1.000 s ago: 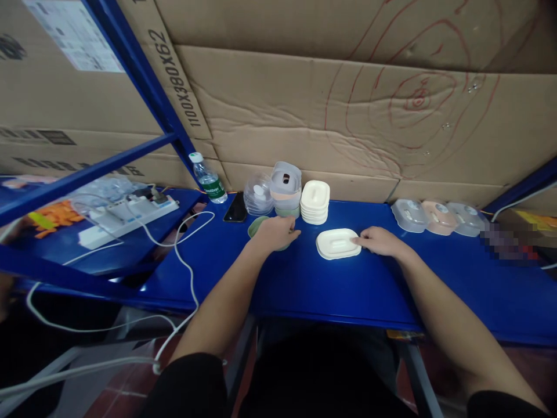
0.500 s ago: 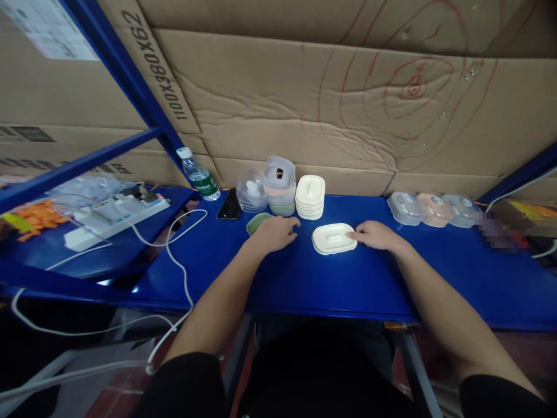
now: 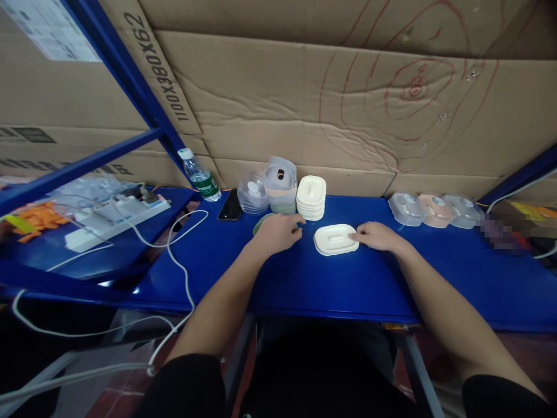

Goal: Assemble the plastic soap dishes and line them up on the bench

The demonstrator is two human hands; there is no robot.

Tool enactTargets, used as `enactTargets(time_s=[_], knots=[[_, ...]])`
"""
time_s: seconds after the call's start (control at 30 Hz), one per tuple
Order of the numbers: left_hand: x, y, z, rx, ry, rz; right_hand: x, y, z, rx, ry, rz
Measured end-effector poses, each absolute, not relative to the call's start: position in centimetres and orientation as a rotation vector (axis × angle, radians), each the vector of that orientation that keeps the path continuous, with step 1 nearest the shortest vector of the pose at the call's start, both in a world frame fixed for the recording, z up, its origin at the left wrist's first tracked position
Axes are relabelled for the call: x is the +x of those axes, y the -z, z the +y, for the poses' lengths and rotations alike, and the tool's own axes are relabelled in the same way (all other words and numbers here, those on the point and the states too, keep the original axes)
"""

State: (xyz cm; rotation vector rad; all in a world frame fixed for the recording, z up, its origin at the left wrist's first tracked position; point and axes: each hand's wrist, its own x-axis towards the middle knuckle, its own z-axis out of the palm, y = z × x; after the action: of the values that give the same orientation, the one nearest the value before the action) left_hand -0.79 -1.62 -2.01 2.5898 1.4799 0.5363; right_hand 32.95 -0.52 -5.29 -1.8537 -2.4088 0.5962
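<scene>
The one camera sits on my head. It looks forward and down, past my bare left hand (image 3: pixel 279 233) and bare right hand (image 3: pixel 378 237), onto the flat, shiny blue table (image 3: pixel 322 287) (quite near), facing the tall brown cardboard wall (image 3: pixel 261 87).

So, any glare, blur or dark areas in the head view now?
In the head view, the front cream piece is bright, nearly washed out; the table shows a soft sheen; the upper right corner darkens; a pixelated patch hides detail at right; small print on the bottle is unreadable.
</scene>
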Motion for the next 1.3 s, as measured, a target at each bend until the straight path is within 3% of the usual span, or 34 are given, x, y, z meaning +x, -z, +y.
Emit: enactTargets(time_s=[0.1,0.27,0.47,0.73,1.0,1.13,1.3], knots=[[-1.1,1.7,-1.6,2.446,-0.901,1.393,32.7,5.0,-0.9,-1.837,-0.62,-2.428],[-1.2,1.3,-1.4,1.911,-1.413,1.076,32.5,4.3,-1.6,-1.678,-1.064,-2.308],[0.0,1.4,-1.8,1.422,-1.512,0.809,31.5,4.4,-1.7,-1.37,-0.712,-2.048],[2.4,3.3,-1.9,1.254,-1.327,0.774,30.6,3.7,-2.4,-1.246,-0.94,-1.885],[1.6,3.0,-1.9,1.867,-0.944,1.084,31.3,4.1,-1.6,-1.496,-1.101,-1.78],[1.9,3.2,-2.2,2.312,-0.645,1.295,31.0,4.2,-1.6,-1.585,-1.053,-1.85],[2.8,3.8,-2.0,2.463,-0.411,1.417,31.2,4.5,-1.4,-1.659,-0.999,-1.976]])
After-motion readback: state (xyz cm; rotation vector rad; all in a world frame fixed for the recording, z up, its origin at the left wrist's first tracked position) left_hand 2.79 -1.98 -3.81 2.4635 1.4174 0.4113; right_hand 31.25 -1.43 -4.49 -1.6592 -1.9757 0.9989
